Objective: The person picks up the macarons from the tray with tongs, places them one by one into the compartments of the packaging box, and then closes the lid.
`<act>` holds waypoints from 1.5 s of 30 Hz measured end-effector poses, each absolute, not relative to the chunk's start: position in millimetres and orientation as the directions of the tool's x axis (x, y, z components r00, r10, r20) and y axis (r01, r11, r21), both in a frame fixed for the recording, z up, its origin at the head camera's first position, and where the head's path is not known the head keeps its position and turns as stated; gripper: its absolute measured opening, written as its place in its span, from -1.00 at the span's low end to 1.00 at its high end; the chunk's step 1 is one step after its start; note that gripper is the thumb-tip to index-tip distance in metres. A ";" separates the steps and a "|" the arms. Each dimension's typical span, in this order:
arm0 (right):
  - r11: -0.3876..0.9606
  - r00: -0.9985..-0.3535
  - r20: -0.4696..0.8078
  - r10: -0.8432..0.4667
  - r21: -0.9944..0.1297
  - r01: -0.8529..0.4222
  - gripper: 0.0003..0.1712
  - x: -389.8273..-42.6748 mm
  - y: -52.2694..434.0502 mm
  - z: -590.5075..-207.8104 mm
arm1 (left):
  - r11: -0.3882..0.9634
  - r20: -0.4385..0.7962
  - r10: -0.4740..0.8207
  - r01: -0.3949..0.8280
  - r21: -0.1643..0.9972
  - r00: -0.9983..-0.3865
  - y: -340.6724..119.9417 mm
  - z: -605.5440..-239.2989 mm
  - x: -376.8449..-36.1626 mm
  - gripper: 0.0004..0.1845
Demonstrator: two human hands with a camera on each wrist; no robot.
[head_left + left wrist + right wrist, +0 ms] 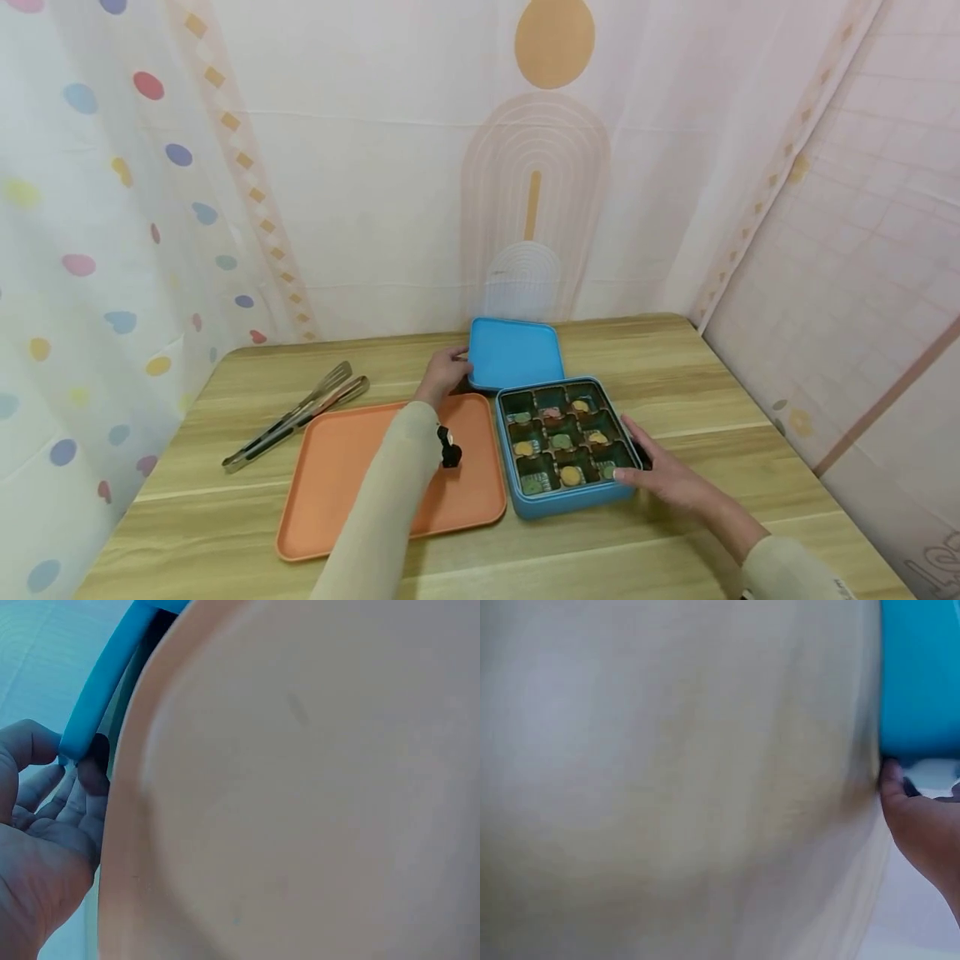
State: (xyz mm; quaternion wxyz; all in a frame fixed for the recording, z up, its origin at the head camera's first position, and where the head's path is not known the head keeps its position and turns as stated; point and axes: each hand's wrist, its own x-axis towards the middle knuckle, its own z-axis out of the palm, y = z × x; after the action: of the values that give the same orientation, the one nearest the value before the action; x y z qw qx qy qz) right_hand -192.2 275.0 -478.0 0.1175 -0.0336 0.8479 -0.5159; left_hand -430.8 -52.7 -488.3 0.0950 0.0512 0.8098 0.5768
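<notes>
My left hand is at the left edge of a flat blue lid; in the left wrist view the thumb and fingers pinch its rim. In front of the lid stands a square blue box. A dark divider inside it forms several compartments, holding small yellow, green and pink pieces, such as a yellow round piece. My right hand touches the box's right side near its front corner, thumb and forefinger spread apart. In the right wrist view only part of that hand shows beside the box wall.
An orange tray lies left of the box, under my left forearm. Metal tongs with dark handles lie at the tray's upper left. The wooden table ends at a patterned curtain behind and at the sides.
</notes>
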 end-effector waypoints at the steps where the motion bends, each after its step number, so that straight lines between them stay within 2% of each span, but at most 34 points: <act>1: 0.470 -0.972 -0.151 -0.181 -0.881 0.049 0.11 -193.9 275.6 -476.5 | 0.302 -0.100 0.195 -0.037 0.953 -0.976 -53.8 -488.2 -430.9 -0.45; 5: 0.472 -0.981 -0.095 -0.170 -0.882 0.004 0.11 -204.0 277.9 -468.1 | 0.177 -0.114 0.210 -0.077 0.981 -0.971 -58.7 -487.2 -430.2 -0.45; 9: 0.495 -0.987 -0.088 -0.134 -0.869 0.010 0.08 -218.9 279.5 -458.0 | 0.102 -0.123 0.223 -0.102 0.990 -0.967 -63.5 -485.2 -428.5 -0.45; 22: 0.529 -0.982 -0.116 -0.149 -0.848 0.020 0.14 -270.9 267.5 -427.0 | -0.043 -0.091 0.243 -0.105 0.994 -0.966 -68.7 -475.7 -425.4 -0.46; 32: 0.552 -0.985 -0.087 -0.151 -0.834 -0.011 0.15 -304.5 250.8 -416.3 | -0.137 -0.053 0.259 -0.091 0.986 -0.964 -68.6 -453.3 -421.5 -0.44; 38: 0.542 -0.980 -0.098 -0.175 -0.840 -0.012 0.16 -320.7 244.7 -411.0 | -0.178 -0.034 0.259 -0.083 0.981 -0.965 -67.8 -441.7 -418.5 -0.44; 45: 0.504 -0.968 -0.093 -0.231 -0.863 -0.038 0.20 -324.1 245.0 -402.3 | -0.217 -0.002 0.295 -0.069 0.974 -0.956 -58.6 -433.5 -411.5 -0.45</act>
State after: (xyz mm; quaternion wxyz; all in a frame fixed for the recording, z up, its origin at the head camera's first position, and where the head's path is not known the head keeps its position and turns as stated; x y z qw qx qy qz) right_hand -324.1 245.0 -402.3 0.0984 -0.0780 0.8617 -0.4917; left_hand -411.5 -58.6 -433.5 0.1175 0.0918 0.6144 0.7748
